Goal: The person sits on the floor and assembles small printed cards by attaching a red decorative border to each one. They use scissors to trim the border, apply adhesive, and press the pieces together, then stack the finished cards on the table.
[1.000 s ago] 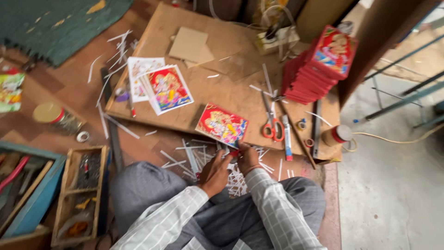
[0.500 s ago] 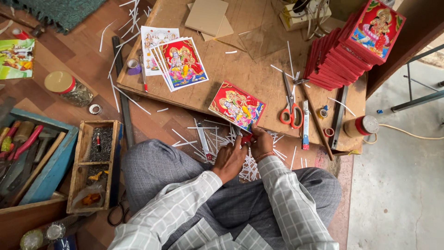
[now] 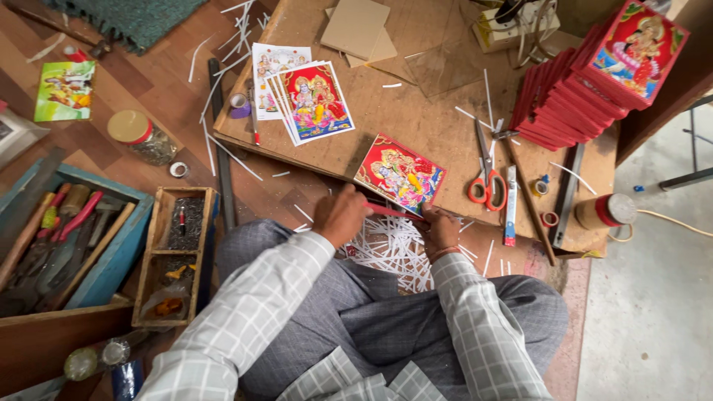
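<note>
1. Surface: a low wooden board [image 3: 416, 126] lies on a reddish-brown floor [image 3: 141, 89]. Bare grey concrete runs down the right side of the view.
2. Floor by the person's knees: a heap of thin white paper strips [image 3: 390, 249]. More strips lie scattered toward the top left.
3. On the board, upper left: a fanned stack of coloured prints [image 3: 312, 100]. Upper right: a tall leaning stack of red framed pictures [image 3: 587, 89].
4. On the board, right of centre: red-handled scissors [image 3: 486, 182], blades pointing away from the person; a utility knife [image 3: 510, 204] just beside them.
5. Left of the person: a blue box of hand tools [image 3: 67, 238] and a small wooden tray [image 3: 178, 252], side by side. A lidded jar [image 3: 141, 137] stands farther off.
6. Person sits cross-legged, grey trousers, checked sleeves, both forearms reaching toward the near edge of the board.
7. Left hand [image 3: 340, 215]: knuckles up, fingers curled closed around the left end of a thin red strip [image 3: 394, 212].
8. Right hand [image 3: 440, 232]: fingers bent, pinching the right end of the same strip. How tight the pinch is, I cannot tell.
9. The strip spans between the hands, touching the near edge of a red picture [image 3: 401, 174] that lies flat at the board's front edge.
</note>
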### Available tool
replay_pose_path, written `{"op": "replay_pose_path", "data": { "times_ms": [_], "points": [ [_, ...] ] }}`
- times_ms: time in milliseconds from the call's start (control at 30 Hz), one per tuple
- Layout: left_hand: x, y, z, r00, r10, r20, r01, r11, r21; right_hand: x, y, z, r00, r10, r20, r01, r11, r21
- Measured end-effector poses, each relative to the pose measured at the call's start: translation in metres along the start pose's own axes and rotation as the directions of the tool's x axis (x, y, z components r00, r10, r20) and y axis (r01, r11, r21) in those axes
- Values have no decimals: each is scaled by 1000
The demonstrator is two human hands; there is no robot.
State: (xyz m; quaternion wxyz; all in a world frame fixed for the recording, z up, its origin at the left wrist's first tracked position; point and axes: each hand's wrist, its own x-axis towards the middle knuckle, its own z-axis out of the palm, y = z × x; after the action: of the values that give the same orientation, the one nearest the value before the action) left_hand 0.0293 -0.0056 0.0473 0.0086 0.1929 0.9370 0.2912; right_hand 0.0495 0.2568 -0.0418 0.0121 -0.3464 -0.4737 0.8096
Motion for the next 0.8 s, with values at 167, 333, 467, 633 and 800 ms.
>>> {"op": "replay_pose_path", "data": {
  "times_ms": [167, 333, 467, 633, 800],
  "points": [
    [16, -41, -8, 987, -138, -77, 131, 988, -87, 4, 1, -3, 1000, -3, 12, 3, 1000, -23],
    [29, -52, 22, 978, -185, -98, 157, 958, -239, 1, -1, -5, 999, -38, -15, 38, 999, -27],
    [31, -55, 38, 957, -76, -280, -38, 924, -380, -3, -4, -1, 998, -31, -62, 28, 999, -42],
    [31, -62, 39, 969, -223, -110, 137, 848, -511, -12, -10, 6, 999, 8, -31, -9, 999, -36],
    [26, -73, 36, 963, -253, -97, 177, 857, -484, -14, -13, 11, 1000, 26, -18, -26, 1000, 5]
  ]
}}
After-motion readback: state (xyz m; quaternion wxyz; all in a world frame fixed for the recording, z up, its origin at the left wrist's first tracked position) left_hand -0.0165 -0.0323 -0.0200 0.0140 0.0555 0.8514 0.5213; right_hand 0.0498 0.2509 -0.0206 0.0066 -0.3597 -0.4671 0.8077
